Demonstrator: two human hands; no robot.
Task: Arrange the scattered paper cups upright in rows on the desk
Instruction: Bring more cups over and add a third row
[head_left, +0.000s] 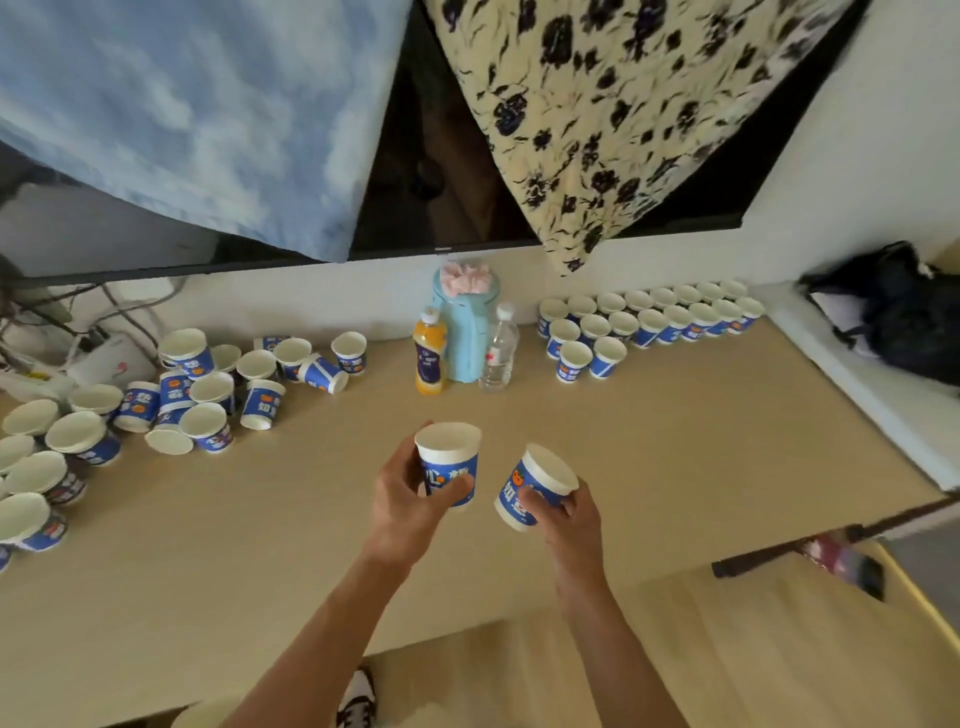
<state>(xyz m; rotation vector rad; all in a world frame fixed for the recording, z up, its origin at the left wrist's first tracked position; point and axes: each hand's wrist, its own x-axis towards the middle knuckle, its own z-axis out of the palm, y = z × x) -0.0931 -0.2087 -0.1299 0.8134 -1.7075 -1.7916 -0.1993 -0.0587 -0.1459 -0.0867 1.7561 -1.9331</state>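
Left hand (402, 499) wrapped round an upright cup (448, 462); right hand (563, 512) gripping a tilted cup (535, 493), both above mid-desk (675, 441). Carrying step, apparently: neat rows (649, 317) far right, scattered heap (156, 400) far left, bottles (462, 348) between. Next: levelling the tilted cup, extending the short front row.

My only view comes from the head-worn camera, wide-angle, looking forward and steeply down over the counter (649, 467). It sits close above both forearms, which enter from the bottom edge. The far wall and a dark screen (441, 182) fill the top of the frame.
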